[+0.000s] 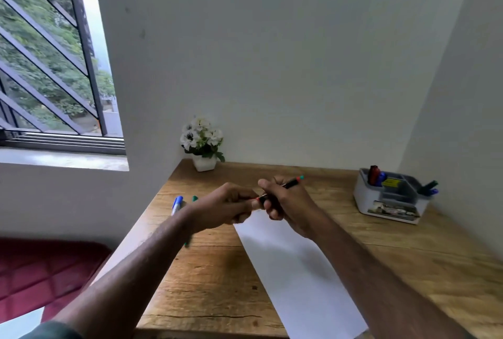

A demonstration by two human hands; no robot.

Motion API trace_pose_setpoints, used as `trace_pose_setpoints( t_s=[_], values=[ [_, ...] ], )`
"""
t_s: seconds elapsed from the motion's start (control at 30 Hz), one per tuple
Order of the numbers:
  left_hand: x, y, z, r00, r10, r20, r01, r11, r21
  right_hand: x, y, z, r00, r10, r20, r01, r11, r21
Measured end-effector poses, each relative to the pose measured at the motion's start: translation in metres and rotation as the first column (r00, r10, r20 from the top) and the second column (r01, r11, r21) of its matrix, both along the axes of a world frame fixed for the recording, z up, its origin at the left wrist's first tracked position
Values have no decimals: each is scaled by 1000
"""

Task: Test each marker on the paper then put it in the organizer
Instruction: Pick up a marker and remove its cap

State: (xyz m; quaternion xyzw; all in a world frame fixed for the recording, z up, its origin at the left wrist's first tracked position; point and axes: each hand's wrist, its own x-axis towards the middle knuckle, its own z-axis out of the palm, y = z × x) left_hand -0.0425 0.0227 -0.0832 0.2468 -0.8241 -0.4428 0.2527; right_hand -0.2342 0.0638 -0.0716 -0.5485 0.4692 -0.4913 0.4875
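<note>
Above the far end of a white sheet of paper [296,278], both my hands hold one black marker [291,183] with a teal end. My right hand [285,206] grips its barrel. My left hand [226,206] pinches the red end of it, where the cap sits. A blue-capped marker [176,204] and a green one [194,198] lie on the table behind my left wrist. The grey-and-white organizer [392,210] stands at the back right with several markers standing in it.
A wooden table [212,284] fills a corner between white walls. A small white pot of white flowers [202,142] sits at the back left. A barred window is at the left, a dark red cushion [40,270] below it.
</note>
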Motion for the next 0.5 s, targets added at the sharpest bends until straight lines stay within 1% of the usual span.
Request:
trace_pose_setpoints(
  t_s=[0.13,0.2,0.27,0.33,0.4,0.47,0.5],
  values=[
    [4,1,5,992,-123,-26,126,982,143,-10,5,-2,991,120,57,-120,993,9],
    [9,0,8,985,-165,-48,172,961,216,-16,3,-2,985,113,129,-114,994,-1],
    [15,-2,7,985,-150,-87,170,938,302,-29,0,-1,969,71,235,-70,997,-13],
    [20,-6,3,995,-69,-70,88,942,324,-41,-3,1,952,56,300,-51,998,-24],
    [22,-13,0,998,50,-31,-39,955,295,-45,-6,-1,942,68,329,-60,998,-32],
    [17,-24,-2,981,195,3,-192,965,177,-45,-10,-3,948,92,305,-90,996,-20],
    [14,-31,-2,962,270,40,-272,960,67,-43,-11,-5,956,91,278,-91,996,-13]
  ],
)
